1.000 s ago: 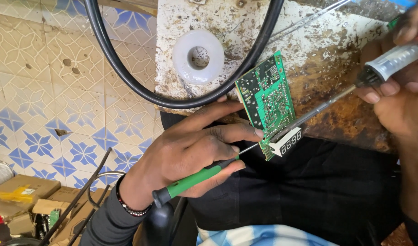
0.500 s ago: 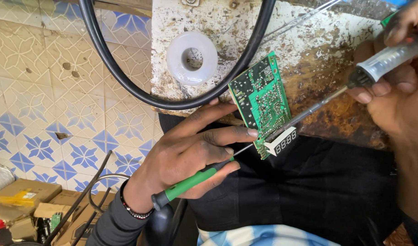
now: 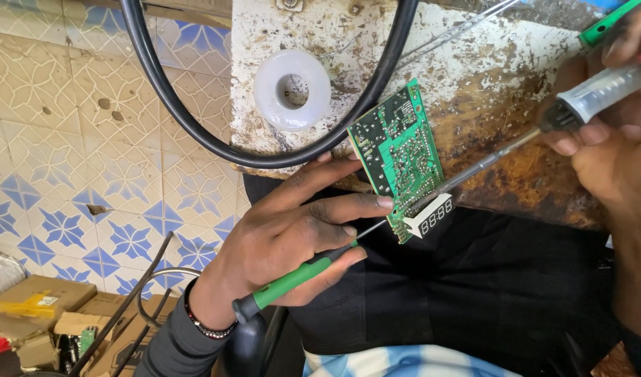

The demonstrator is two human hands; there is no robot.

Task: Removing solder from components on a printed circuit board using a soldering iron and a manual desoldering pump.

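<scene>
Left hand [image 3: 292, 230]: your fingers are closed on the green-handled thin screwdriver [image 3: 292, 277] and steady the green rectangular circuit board [image 3: 398, 157].
Right hand [image 3: 614, 139]: clamped on the grey-handled soldering iron [image 3: 537, 132].
Board: at the near edge of the worn white workbench [image 3: 474, 63], long axis almost upright, display end toward you.
Advice: keep the board steady and press lightly with the iron tip.

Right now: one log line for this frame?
left hand: holds green screwdriver, steadies circuit board | right hand: soldering iron, tip on board | bench: solder spool

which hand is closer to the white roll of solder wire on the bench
Left. The left hand sits just below the white solder roll, steadying the green circuit board. The right hand is far off to the side, gripping the soldering iron.
</scene>
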